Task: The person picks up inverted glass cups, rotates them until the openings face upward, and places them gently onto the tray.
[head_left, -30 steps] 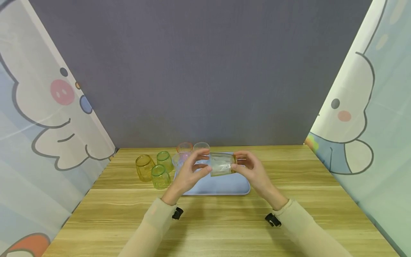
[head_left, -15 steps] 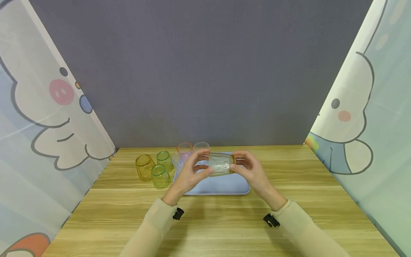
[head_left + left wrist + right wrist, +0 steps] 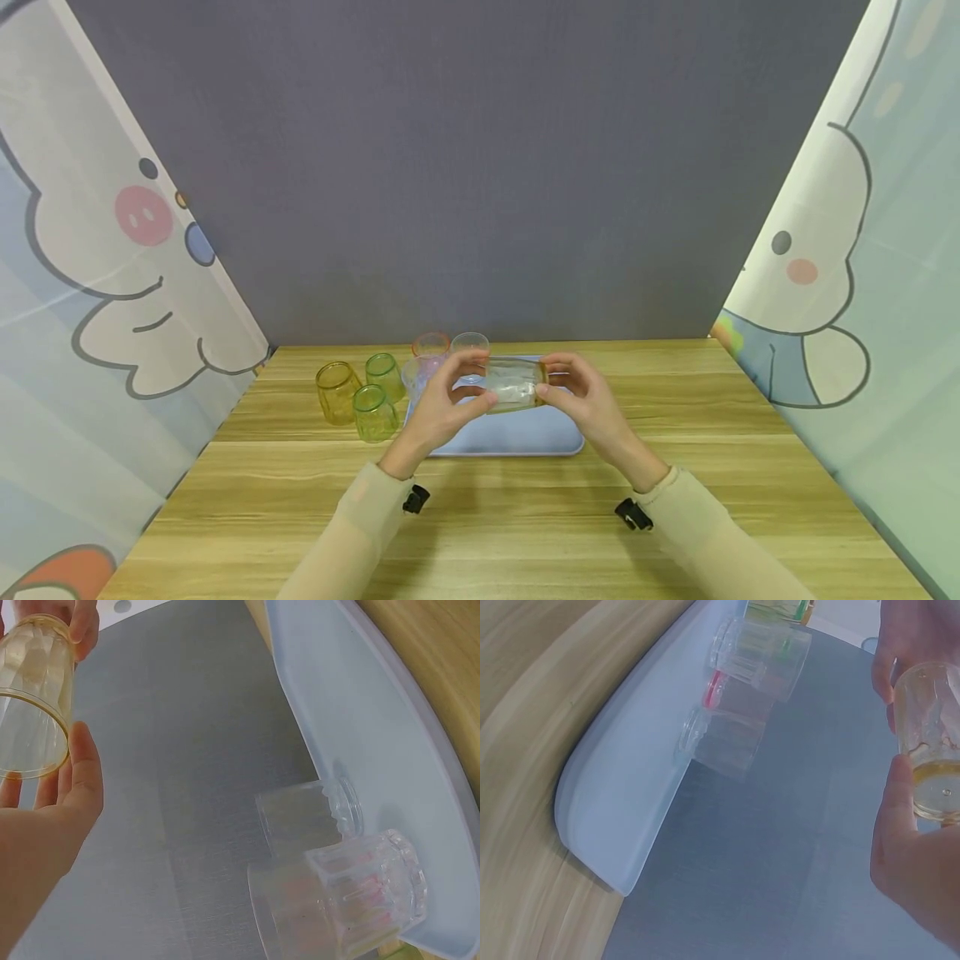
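A faintly amber-tinted glass cup (image 3: 513, 385) lies on its side in the air above the light blue tray (image 3: 517, 439). The left hand (image 3: 438, 408) holds its rim end between thumb and fingers. At the base end, the right hand (image 3: 596, 410) pinches the cup with thumb and fingers. In the left wrist view the cup (image 3: 34, 690) shows its open mouth close to the left hand (image 3: 45, 832). The right wrist view shows the thick bottom of the cup (image 3: 935, 787) by the right hand (image 3: 919, 862). Some fingers are hidden behind the glass.
Left of the tray stand an amber cup (image 3: 337, 394) and two green cups (image 3: 386, 377). On the tray's left part are a clear cup (image 3: 470, 340), a pink-rimmed cup (image 3: 431, 343) and another clear cup (image 3: 412, 377). A grey panel (image 3: 480, 183) rises behind the wooden table (image 3: 525, 525).
Both hands and the cup between them have shifted very slightly to the left, mostly in the first half second. The grips look the same, and the other cups have stayed put.
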Demonstrator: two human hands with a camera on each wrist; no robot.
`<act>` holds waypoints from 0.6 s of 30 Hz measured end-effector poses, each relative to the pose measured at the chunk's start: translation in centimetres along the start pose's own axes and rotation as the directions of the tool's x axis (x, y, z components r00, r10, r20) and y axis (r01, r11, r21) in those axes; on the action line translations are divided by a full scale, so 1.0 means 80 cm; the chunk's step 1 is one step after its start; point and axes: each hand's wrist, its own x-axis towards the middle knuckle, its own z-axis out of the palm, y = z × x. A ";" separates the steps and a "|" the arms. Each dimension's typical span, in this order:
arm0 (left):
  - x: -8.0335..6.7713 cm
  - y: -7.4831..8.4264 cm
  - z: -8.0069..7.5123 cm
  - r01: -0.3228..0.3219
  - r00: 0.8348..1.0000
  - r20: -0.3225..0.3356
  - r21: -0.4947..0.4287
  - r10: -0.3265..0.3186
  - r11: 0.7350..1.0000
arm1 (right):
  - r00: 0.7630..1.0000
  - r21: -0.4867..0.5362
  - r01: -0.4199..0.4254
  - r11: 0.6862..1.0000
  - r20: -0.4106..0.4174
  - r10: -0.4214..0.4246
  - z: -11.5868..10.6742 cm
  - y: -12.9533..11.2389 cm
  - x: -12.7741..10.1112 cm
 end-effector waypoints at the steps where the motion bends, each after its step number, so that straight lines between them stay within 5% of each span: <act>1: 0.000 0.000 0.000 -0.002 1.000 -0.002 0.000 0.002 1.000 | 1.000 -0.003 -0.003 1.000 0.003 0.003 0.000 0.000 0.000; 11: -0.003 0.002 -0.002 -0.057 0.998 -0.028 0.040 0.059 0.998 | 1.000 -0.043 -0.015 0.999 0.027 0.016 -0.004 0.000 0.000; 18: -0.002 0.002 -0.010 -0.025 0.998 -0.054 0.073 0.029 0.997 | 1.000 -0.048 -0.022 0.999 0.012 0.023 -0.012 0.004 -0.004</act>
